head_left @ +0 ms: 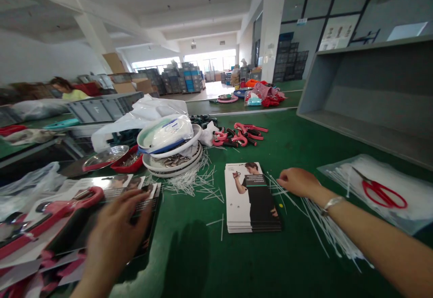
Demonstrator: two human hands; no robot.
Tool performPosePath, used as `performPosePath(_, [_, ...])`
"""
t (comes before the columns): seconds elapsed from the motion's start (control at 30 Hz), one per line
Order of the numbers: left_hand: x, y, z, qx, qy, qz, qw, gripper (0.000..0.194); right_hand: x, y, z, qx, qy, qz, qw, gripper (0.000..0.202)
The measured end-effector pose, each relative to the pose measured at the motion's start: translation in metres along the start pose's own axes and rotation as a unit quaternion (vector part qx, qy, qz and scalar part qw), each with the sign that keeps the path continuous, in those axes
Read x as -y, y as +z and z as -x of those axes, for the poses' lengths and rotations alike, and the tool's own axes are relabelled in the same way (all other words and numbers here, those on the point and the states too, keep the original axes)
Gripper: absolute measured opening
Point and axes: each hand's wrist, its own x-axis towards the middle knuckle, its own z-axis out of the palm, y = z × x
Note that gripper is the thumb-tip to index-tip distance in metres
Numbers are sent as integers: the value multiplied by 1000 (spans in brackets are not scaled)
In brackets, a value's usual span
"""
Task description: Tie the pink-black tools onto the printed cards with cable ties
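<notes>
My left hand (118,230), blurred, is over the packaging cards at the left with its fingers apart, holding nothing that I can make out. Beside it, hand tools with pink-and-black handles (57,212) lie on the printed cards (104,181). My right hand (299,181) rests low over the table, fingertips pinched together at thin white cable ties (282,189). More ties (329,232) lie in a loose bundle beneath that wrist. Between my hands sits a neat stack of printed cards (252,198), showing a person in a dark top.
Stacked round trays (172,160) with small metal parts stand behind a pile of white ties (189,180). More pink-handled tools (240,135) lie farther back. Red scissors (382,192) rest on a plastic bag at right, before a grey shelf box (368,95). A co-worker (69,89) is at far left.
</notes>
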Motion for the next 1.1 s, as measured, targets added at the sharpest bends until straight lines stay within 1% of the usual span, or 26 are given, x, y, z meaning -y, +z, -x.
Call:
performPosePath(0.03, [-13, 25, -5, 93, 25, 28, 995, 35, 12, 2, -4, 14, -1, 1, 1000, 24])
performPosePath(0.07, [-28, 50, -9, 184, 41, 72, 980, 36, 22, 3, -9, 24, 4, 2, 1000, 21])
performPosePath(0.1, [-43, 74, -11, 250, 25, 110, 962, 38, 28, 3, -13, 33, 11, 4, 999, 19])
performPosePath(0.13, [-59, 95, -13, 305, -8, 130, 943, 41, 31, 4, -17, 40, 20, 5, 999, 18])
performPosePath(0.17, [-74, 113, -14, 333, -25, 133, 933, 43, 33, 4, -20, 45, 29, 5, 999, 19])
performPosePath(0.2, [-87, 127, -15, 352, -25, 126, 927, 45, 33, 3, -23, 49, 35, 3, 998, 19])
performPosePath(0.27, [-105, 147, -17, 357, -47, 99, 927, 50, 30, 3, -27, 53, 38, -10, 998, 17])
performPosePath(0.33, [-110, 159, -20, 351, -71, 90, 929, 51, 23, 4, -28, 52, 34, -36, 997, 12])
performPosePath(0.4, [-104, 168, -22, 352, -87, 125, 924, 44, 13, 5, -26, 50, 33, -75, 995, 10])
performPosePath(0.53, [-86, 181, -21, 347, -123, 253, 895, 30, -12, 9, -16, 20, 48, -183, 982, 18])
performPosePath(0.63, [-85, 179, -18, 337, -145, 283, 886, 27, -23, 5, -5, -10, 52, -272, 961, 18])
performPosePath(0.67, [-87, 175, -18, 340, -162, 311, 873, 26, -23, 3, -1, -18, 49, -299, 953, 18])
performPosePath(0.7, [-90, 169, -17, 349, -188, 356, 846, 25, -22, -1, 4, -25, 46, -320, 946, 19])
performPosePath(0.73, [-94, 164, -17, 363, -219, 412, 807, 24, -18, -5, 8, -30, 43, -347, 936, 21])
performPosePath(0.77, [-97, 158, -16, 382, -248, 472, 755, 24, -13, -9, 14, -33, 42, -383, 922, 22])
performPosePath(0.8, [-101, 152, -15, 405, -269, 522, 701, 27, -6, -13, 19, -39, 40, -429, 902, 23])
performPosePath(0.83, [-104, 148, -14, 426, -278, 558, 656, 34, 3, -17, 25, -51, 38, -483, 873, 23])
performPosePath(0.87, [-107, 144, -13, 441, -279, 579, 627, 43, 12, -19, 32, -69, 34, -539, 839, 22])
performPosePath(0.9, [-110, 142, -12, 445, -278, 594, 610, 49, 22, -21, 38, -92, 30, -591, 801, 23])
performPosePath(0.93, [-112, 142, -10, 442, -278, 607, 599, 54, 32, -21, 44, -117, 25, -627, 770, 24])
performPosePath(0.97, [-114, 142, -8, 432, -281, 619, 592, 56, 42, -19, 51, -143, 22, -645, 751, 25])
performPosePath(1.0, [-115, 142, -6, 419, -284, 633, 586, 58, 50, -17, 56, -164, 19, -650, 742, 26])
performPosePath(1.03, [-116, 143, -5, 408, -288, 644, 580, 61, 58, -13, 61, -179, 17, -647, 741, 27])
performPosePath(1.1, [-119, 144, -1, 399, -292, 663, 563, 66, 69, -4, 68, -201, 10, -625, 754, 26])
